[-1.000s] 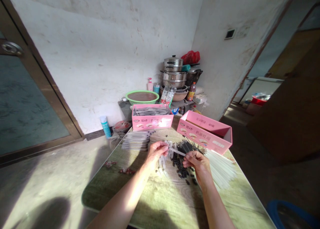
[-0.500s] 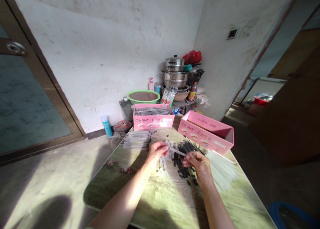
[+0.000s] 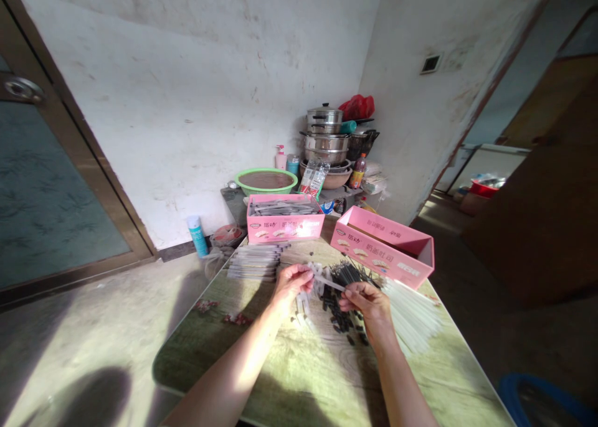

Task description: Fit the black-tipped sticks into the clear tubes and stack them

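A slim translucent white tube spans the gap between my two hands, just above the table. My right hand pinches its right end between thumb and fingers. At the other end, the fingertips of my left hand are closed; any small part between them is too small to make out. Under and around the tube lie small white plastic pieces, a bundle of thin black sticks and short black caps. Long pale tubes fan out beyond my right hand. Finished-looking grey-white sticks lie in rows at the left.
On the table's far side stand two pink boxes, one filled with grey sticks, the other angled at the right. Behind are a green basin, stacked steel pots and a bottle. A blue spray can stands on the floor.
The view has shifted slightly, so everything sits a little further left. Both hands keep nearly the same pose, with the tube between them.
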